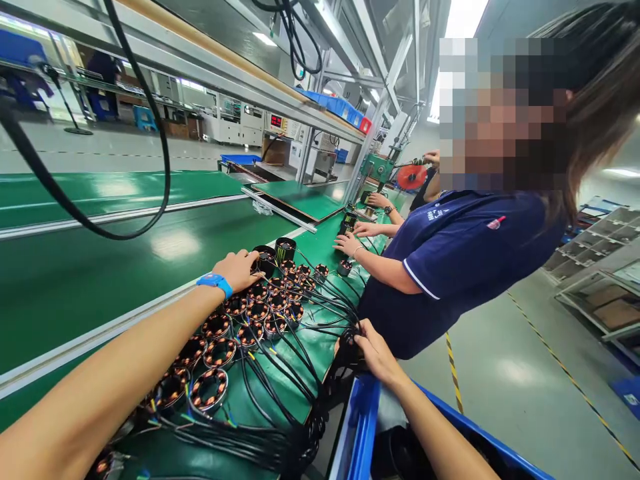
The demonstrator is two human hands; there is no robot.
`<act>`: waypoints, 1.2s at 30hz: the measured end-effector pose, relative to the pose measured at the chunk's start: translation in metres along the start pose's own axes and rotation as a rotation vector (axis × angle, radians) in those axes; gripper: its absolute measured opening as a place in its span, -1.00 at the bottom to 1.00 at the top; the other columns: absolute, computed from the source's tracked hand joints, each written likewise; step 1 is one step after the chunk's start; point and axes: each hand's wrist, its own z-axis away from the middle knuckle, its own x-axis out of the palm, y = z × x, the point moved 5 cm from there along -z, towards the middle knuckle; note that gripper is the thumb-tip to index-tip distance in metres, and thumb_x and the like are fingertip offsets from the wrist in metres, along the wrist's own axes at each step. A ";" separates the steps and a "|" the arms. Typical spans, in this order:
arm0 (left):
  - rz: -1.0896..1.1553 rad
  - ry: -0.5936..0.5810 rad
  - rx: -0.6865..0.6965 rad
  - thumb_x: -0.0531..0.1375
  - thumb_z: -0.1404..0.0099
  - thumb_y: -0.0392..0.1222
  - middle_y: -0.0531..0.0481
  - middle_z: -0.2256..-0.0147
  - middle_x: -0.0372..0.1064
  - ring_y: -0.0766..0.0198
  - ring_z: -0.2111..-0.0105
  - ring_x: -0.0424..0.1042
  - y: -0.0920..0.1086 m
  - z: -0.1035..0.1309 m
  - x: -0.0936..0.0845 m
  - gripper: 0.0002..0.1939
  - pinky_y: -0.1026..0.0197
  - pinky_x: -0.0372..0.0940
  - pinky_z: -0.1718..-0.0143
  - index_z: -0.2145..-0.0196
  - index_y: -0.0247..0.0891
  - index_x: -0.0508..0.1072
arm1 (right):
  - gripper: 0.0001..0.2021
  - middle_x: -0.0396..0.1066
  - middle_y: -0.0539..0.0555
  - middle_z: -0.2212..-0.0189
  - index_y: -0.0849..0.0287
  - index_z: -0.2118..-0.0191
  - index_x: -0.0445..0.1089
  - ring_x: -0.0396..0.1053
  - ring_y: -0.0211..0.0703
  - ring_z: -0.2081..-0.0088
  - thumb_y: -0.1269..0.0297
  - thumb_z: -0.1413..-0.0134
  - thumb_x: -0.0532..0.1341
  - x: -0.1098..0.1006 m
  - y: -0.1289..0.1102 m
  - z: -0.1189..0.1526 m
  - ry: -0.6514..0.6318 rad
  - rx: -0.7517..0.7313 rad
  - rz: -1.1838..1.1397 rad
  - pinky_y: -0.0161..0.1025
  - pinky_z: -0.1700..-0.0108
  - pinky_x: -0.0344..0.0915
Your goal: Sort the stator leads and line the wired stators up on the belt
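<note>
Hands: left [240, 268] on stators [260, 310]; right [373, 350] grips cables [345, 340].

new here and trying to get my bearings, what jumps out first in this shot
A crowd of copper-wound coils with black leads covers the green bench, and the left hand, above a blue wristband, rests on the far ones. The right hand grips a bundle of black cables at the bench edge, over a blue bin. To the right a co-worker in a navy shirt stands close, hands on the same bench.
</note>
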 end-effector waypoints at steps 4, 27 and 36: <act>-0.008 0.023 -0.049 0.11 -0.51 0.21 -0.21 -0.14 0.36 0.00 -0.06 0.43 0.001 -0.014 -0.002 -0.41 -0.16 0.41 -0.10 -0.29 -0.22 0.29 | -0.80 0.33 -0.03 0.41 0.06 0.23 0.15 0.33 -0.10 0.32 0.07 -0.26 -0.04 -0.015 -0.028 -0.012 -0.039 -0.038 -0.043 -0.19 0.20 0.23; 0.133 0.011 0.082 0.26 -0.44 0.13 -0.24 -0.35 0.17 -0.13 -0.29 0.28 0.058 -0.105 0.022 -0.34 -0.31 0.28 -0.29 -0.36 -0.16 0.25 | -0.56 0.45 0.11 0.44 0.06 0.27 0.32 0.45 0.04 0.35 -0.13 -0.42 -0.10 -0.071 -0.002 -0.055 0.247 0.079 0.524 -0.17 0.29 0.18; 0.182 0.003 0.088 0.28 -0.42 0.10 -0.27 -0.41 0.05 -0.16 -0.29 0.27 0.030 -0.089 0.027 -0.22 -0.32 0.28 -0.29 -0.45 -0.11 0.09 | -0.86 0.61 0.08 0.28 0.10 0.18 0.61 0.55 -0.04 0.21 0.23 -0.25 0.30 -0.050 0.028 -0.099 -0.039 0.228 0.547 -0.29 0.23 0.27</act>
